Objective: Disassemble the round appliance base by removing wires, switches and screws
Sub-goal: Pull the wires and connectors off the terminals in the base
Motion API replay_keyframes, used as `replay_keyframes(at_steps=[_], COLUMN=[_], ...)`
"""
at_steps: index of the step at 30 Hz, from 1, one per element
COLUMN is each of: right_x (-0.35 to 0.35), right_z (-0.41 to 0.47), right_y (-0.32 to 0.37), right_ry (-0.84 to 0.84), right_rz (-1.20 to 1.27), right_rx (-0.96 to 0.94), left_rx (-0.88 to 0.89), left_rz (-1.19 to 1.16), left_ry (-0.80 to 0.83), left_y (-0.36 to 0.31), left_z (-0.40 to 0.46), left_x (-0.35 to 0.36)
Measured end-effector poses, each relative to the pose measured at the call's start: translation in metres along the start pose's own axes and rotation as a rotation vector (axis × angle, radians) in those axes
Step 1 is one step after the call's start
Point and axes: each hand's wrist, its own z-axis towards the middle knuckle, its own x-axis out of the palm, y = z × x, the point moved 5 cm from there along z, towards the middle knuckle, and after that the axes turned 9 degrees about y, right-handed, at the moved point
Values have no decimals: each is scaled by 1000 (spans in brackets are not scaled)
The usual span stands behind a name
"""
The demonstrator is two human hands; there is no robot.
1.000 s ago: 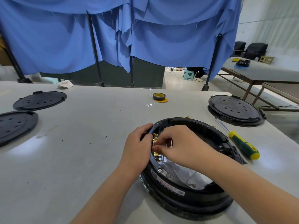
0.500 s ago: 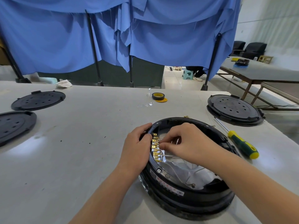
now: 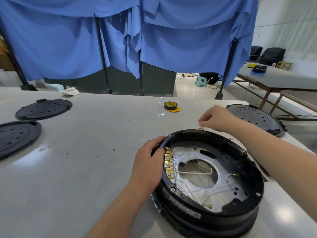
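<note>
Round appliance base [image 3: 211, 212] lying open side up on the near right part of the tabletop [image 3: 85, 152], its interior exposed to the head camera. The left hand [image 3: 149, 164] rests on the left rim of the base, fingers curled over the edge just beside a column of brass spade terminals [image 3: 169, 164]; this grip appears meant to steady the housing so that it does not slide or turn while parts are pulled from it. White wires [image 3: 193, 172] run from the terminals across the pale inner plate [image 3: 202, 189] and around its central opening; one loose ring lug [image 3: 209, 205] lies near the front wall, so the wiring is judged only partly freed. The right hand [image 3: 217, 120] is held above the tabletop just beyond the far rim, fingertips pinched downward over small brass pieces [image 3: 202, 129] lying there. Whether the fingers have hold of a piece or are already free of it cannot be told. The spot beyond the rim probably serves as a collection point, keeping removed parts out of the working area. Screws [image 3: 172, 189] are seated in the rim, so that step seems not yet done.

Black perforated covers lie at the left [image 3: 43, 109] and right [image 3: 253, 118] of the tabletop, and a roll of black tape [image 3: 169, 105] lies at its far middle.
</note>
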Motion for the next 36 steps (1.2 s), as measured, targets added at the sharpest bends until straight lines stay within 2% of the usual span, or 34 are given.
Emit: replay_keyframes(at_steps=[5,12,17,22,31,36], right_x=[10,30,22,10,7,29], right_z=[29,41,39,26,-46,-101], right_y=[-9,-14,-14,2,45,74], right_ry=[41,111,7,-74,-131,31], right_rz=[-84,-79,-21,68,47,165], right_rx=[19,40,33,-85,-277,-387], left_rx=[-7,14,15,-3,-14,10], left_rz=[3,5,11,2,-5,21], left_ry=[-6,-4,-6,-8,2,10], left_y=[2,4,4,1,0,-3], left_z=[1,2,2,1,-1,0], left_x=[0,1,1,0,1,1])
